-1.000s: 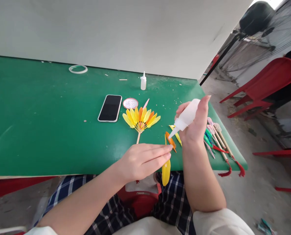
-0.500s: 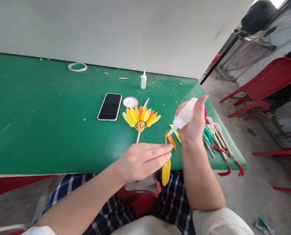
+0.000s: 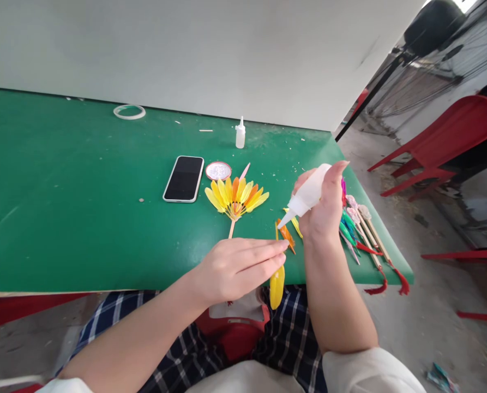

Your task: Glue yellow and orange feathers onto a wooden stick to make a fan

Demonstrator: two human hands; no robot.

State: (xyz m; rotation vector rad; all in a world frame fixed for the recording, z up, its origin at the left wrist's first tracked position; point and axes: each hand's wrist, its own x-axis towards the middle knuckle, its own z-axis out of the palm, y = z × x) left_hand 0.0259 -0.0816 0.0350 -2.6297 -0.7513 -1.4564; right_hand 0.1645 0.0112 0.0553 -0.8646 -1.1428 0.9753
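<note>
My right hand (image 3: 325, 210) is wrapped round a white squeeze bottle (image 3: 307, 195), nozzle tilted down-left over an orange feather (image 3: 286, 236) on the green table (image 3: 83, 202). My left hand (image 3: 237, 267) lies with fingers stretched, pressing a yellow feather (image 3: 277, 281) against the table's front edge; the feather's end hangs over the edge. A fan of yellow and orange feathers on a stick (image 3: 235, 200) lies just beyond my hands.
A phone (image 3: 184, 178), a small round dish (image 3: 218, 171), a second small bottle (image 3: 240, 134) and a tape ring (image 3: 129, 112) lie farther back. Several coloured feather sticks with red tassels (image 3: 364, 232) lie at the right edge. Red chairs (image 3: 448, 142) stand to the right.
The bottle's nozzle has lifted slightly up and left off the orange feather. My left hand has stayed in place.
</note>
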